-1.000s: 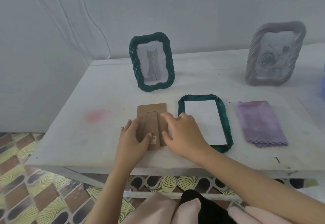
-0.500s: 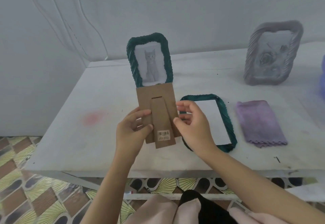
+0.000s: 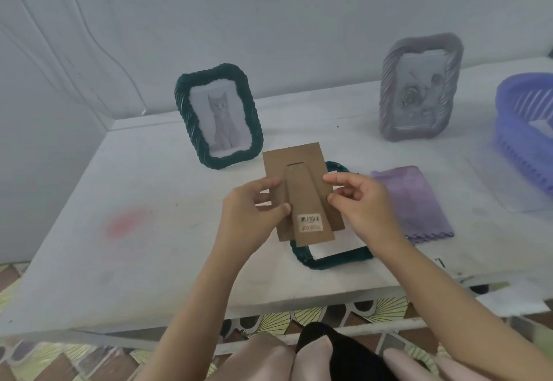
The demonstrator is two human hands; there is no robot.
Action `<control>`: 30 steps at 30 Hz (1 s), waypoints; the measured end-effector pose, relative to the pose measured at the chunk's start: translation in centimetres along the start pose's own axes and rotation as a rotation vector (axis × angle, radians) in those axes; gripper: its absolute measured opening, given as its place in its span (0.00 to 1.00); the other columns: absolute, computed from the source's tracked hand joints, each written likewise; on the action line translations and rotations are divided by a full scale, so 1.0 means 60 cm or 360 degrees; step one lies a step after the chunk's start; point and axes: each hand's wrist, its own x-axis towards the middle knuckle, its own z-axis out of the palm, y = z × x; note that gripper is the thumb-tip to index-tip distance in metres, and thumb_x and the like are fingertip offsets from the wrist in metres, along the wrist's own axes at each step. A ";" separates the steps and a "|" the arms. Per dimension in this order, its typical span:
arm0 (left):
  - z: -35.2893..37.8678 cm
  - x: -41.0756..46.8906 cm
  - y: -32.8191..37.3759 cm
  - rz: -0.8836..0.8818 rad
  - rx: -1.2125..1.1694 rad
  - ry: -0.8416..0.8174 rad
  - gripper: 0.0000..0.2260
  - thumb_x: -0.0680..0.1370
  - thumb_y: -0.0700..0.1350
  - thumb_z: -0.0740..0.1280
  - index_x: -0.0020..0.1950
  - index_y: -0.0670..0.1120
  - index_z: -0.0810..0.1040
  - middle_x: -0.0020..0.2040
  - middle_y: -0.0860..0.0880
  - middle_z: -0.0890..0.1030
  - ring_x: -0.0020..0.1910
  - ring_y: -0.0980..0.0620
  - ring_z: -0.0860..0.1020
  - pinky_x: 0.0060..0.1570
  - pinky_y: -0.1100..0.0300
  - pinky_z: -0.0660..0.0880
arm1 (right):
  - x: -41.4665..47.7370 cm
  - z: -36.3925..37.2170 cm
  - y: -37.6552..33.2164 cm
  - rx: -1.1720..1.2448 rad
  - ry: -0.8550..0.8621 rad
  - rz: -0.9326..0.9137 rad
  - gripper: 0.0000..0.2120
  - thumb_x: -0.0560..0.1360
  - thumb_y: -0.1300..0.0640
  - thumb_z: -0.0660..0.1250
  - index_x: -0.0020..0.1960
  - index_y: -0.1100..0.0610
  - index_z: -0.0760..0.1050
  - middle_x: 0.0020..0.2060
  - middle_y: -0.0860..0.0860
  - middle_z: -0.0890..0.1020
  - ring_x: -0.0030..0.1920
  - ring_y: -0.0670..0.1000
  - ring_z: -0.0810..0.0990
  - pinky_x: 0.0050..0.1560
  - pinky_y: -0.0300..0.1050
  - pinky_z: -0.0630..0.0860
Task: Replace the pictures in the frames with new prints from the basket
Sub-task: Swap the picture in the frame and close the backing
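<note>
A brown cardboard frame back (image 3: 299,180) with a stand flap and a barcode sticker is held up above the table. My left hand (image 3: 248,216) pinches its left edge and my right hand (image 3: 362,204) pinches its right edge. Beneath it a dark green frame (image 3: 332,261) lies face down with a white print (image 3: 338,247) inside, mostly hidden by the cardboard. Another green frame (image 3: 218,114) with a cat picture stands at the back. A grey frame (image 3: 419,90) with a rose picture stands at the back right. The blue basket (image 3: 520,117) sits at the far right.
A folded purple cloth (image 3: 416,201) lies right of the flat frame. The white table (image 3: 89,231) has a pink stain (image 3: 125,222) on its left part. The front edge of the table is close to my knees, and a wall runs behind.
Both hands lifted the cardboard back off the table and carried it rightward, over the flat green frame. My view has shifted, bringing the blue basket into sight.
</note>
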 end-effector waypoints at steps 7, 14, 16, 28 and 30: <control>0.042 -0.003 -0.004 0.0097 0.0396 -0.0093 0.21 0.71 0.46 0.72 0.63 0.52 0.76 0.58 0.53 0.79 0.56 0.56 0.75 0.54 0.63 0.71 | 0.017 -0.042 0.019 -0.0241 -0.0030 0.0056 0.15 0.72 0.67 0.66 0.53 0.51 0.79 0.38 0.48 0.80 0.39 0.45 0.76 0.40 0.32 0.72; 0.057 -0.007 -0.015 0.0159 0.0558 -0.0169 0.21 0.73 0.52 0.69 0.66 0.52 0.73 0.62 0.53 0.77 0.62 0.54 0.72 0.55 0.62 0.66 | 0.017 -0.050 0.034 -0.0459 -0.0027 0.0049 0.16 0.71 0.66 0.65 0.52 0.50 0.79 0.35 0.48 0.78 0.34 0.43 0.74 0.36 0.29 0.70; 0.057 -0.006 -0.021 0.0172 0.0606 -0.0190 0.22 0.73 0.53 0.69 0.66 0.53 0.73 0.62 0.53 0.77 0.62 0.54 0.72 0.56 0.61 0.67 | 0.015 -0.049 0.036 -0.0483 -0.0044 0.0042 0.16 0.71 0.66 0.65 0.53 0.50 0.79 0.36 0.47 0.78 0.35 0.43 0.74 0.37 0.31 0.70; 0.027 -0.006 -0.058 0.0250 0.0714 -0.0600 0.42 0.63 0.64 0.72 0.73 0.58 0.58 0.74 0.55 0.59 0.73 0.54 0.57 0.70 0.54 0.56 | 0.012 -0.057 0.028 -0.0265 -0.0094 0.0030 0.13 0.71 0.68 0.67 0.50 0.53 0.79 0.43 0.45 0.81 0.46 0.41 0.79 0.48 0.31 0.75; 0.021 -0.004 -0.063 0.0262 0.0735 -0.0687 0.49 0.58 0.70 0.71 0.74 0.59 0.53 0.75 0.56 0.55 0.74 0.55 0.53 0.71 0.54 0.53 | 0.009 -0.055 0.029 -0.0267 -0.0094 0.0036 0.13 0.71 0.68 0.68 0.51 0.54 0.79 0.42 0.45 0.81 0.45 0.42 0.79 0.47 0.30 0.76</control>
